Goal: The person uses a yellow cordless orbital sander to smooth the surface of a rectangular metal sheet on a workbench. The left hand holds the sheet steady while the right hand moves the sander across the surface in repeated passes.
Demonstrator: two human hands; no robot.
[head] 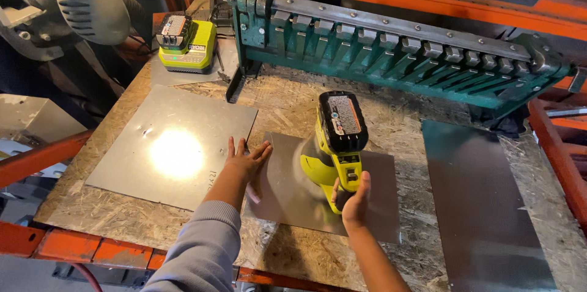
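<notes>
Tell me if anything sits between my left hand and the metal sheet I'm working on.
Nothing visible does. The left hand already lies flat on the middle metal sheet, and the right hand holds the yellow cordless power tool down on it.

Three flat metal sheets on the counter (306, 93): large sheet (174, 145) left, small sheet (293, 191) centre, dark sheet (483, 200) right, one yellow-green cordless power tool (336, 145), one battery charger (186, 44) far left, one green sheet-metal brake (397, 53) far side, two hands
</notes>
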